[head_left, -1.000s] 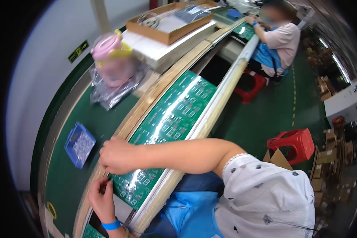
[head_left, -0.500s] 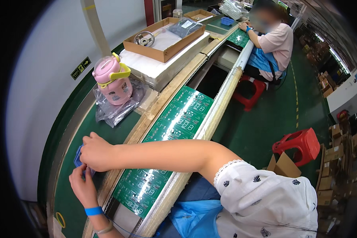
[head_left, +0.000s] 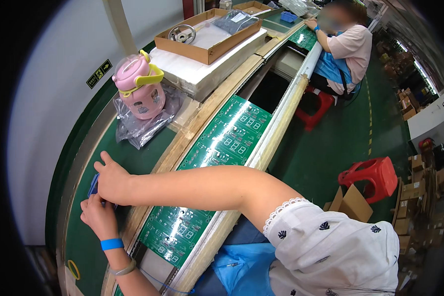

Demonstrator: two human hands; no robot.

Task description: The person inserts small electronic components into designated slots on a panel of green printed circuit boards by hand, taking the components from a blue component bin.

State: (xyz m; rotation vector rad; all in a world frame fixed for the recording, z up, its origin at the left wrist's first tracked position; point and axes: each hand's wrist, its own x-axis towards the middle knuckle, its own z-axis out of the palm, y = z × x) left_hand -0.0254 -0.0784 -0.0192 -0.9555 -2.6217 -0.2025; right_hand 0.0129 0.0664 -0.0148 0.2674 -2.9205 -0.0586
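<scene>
My right hand [head_left: 114, 183] reaches across from the right, over a small blue bin [head_left: 93, 184] on the green bench, with two fingers raised apart and the others bent down out of sight. Close below it, against the bin's near side, is my left hand [head_left: 99, 213], its fingers bent together and a blue band on the wrist. Their fingertips nearly meet; whatever they pinch is too small or hidden. Under my right forearm lies a row of green circuit boards [head_left: 228, 135] with white digit outlines, set between the rails. The forearm covers part of this row.
A pink jug [head_left: 142, 98] with a yellow-green handle stands on clear plastic. Beyond it, a cardboard tray [head_left: 209, 52] rests on white foam sheets. A yellow ring [head_left: 73, 270] lies at near left. A co-worker [head_left: 348, 44] sits farther along the line. A red stool [head_left: 370, 177] stands at right.
Two fingers of my right hand have lifted and spread. Both hands remain at the blue bin, with the left hand close under the right. The view has shifted slightly.
</scene>
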